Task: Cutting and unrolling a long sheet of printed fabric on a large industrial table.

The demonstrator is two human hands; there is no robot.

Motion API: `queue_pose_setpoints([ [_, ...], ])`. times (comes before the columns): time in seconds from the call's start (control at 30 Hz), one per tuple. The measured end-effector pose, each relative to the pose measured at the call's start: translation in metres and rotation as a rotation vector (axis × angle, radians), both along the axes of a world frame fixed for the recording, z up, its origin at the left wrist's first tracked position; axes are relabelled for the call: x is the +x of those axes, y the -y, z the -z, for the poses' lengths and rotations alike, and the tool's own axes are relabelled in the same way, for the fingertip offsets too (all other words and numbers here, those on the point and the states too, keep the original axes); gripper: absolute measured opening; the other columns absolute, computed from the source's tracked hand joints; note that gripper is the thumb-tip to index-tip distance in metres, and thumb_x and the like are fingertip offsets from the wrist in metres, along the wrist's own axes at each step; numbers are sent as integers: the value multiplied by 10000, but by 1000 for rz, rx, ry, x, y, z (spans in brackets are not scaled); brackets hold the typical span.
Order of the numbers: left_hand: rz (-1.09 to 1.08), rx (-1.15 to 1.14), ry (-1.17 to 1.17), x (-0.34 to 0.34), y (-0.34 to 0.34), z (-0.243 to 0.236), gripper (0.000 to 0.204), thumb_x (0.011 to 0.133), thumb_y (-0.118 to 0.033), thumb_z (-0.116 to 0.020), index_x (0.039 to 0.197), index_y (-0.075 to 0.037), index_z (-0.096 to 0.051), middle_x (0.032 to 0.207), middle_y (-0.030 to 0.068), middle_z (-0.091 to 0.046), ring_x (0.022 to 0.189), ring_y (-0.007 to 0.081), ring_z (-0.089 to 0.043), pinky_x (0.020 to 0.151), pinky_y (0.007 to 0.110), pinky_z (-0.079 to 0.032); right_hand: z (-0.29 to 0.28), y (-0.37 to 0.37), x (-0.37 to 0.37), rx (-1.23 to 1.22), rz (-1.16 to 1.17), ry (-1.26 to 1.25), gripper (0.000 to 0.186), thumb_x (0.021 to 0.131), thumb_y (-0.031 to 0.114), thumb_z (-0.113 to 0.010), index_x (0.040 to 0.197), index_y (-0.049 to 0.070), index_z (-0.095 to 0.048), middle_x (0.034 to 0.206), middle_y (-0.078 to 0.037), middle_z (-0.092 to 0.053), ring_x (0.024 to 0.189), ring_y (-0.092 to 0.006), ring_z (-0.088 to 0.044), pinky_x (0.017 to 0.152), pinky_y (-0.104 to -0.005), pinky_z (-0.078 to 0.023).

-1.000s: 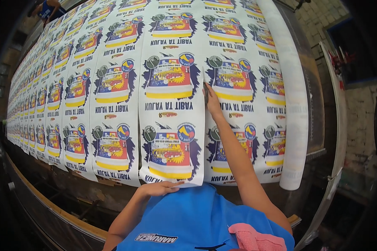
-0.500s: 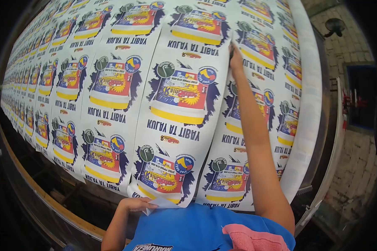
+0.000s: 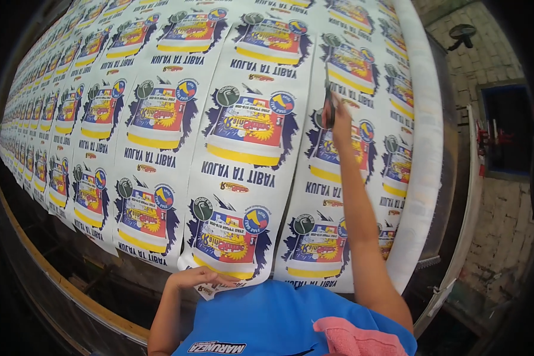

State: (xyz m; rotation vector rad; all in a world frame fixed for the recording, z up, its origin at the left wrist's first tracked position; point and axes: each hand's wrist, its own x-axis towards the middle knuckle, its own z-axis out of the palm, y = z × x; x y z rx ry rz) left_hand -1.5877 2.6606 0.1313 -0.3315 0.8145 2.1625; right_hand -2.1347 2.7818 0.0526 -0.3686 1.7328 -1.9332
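Note:
A wide white sheet (image 3: pixel 188 172) printed with repeated colourful emblems spreads away from me, parted by cut lines into long strips. My right hand (image 3: pixel 342 118) is closed around the black handles of a pair of scissors (image 3: pixel 330 107), whose blades point away over the sheet, right of a long cut. My left hand (image 3: pixel 199 277) lies at the near end of one strip, fingers stretched out on its print. That strip's near corner curls against my blue shirt, and its right edge is separated from the neighbouring print.
A thick roll of the white sheet (image 3: pixel 424 148) runs along the right side. Left of me, a wooden-edged frame (image 3: pixel 71 289) borders a dark gap. Beyond the roll are a brick-like surface (image 3: pixel 486 228) and a fan-like object (image 3: pixel 462 35). A pink towel (image 3: pixel 362 338) hangs on my shirt.
My right hand has drawn back toward me and slightly right with the scissors, which now show plainly. My left hand has gone from pinching the strip's corner to lying flat on it.

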Motion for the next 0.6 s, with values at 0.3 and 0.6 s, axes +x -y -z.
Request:
queue_pose_setpoints([
  [0.3,-244,-1358,-345,10,-41,34,376,883,-290,-701,1200,-89,-674,1269,133,-608,1208,314,-544,1031,418,-411,5,-342,224,268,545,163,474,980,216,-626,1423,131,-477,669,-6,-533,503,-68,-497,417,-219,-355],
  [0.6,-97,-1919,-485,58,-128,67,796,882,-526,-624,1517,-138,-339,1588,128,-260,1493,357,-148,1132,683,11,-8,-497,382,265,652,221,461,982,224,-620,1415,143,-483,686,-23,-567,504,-89,-527,400,-242,-400],
])
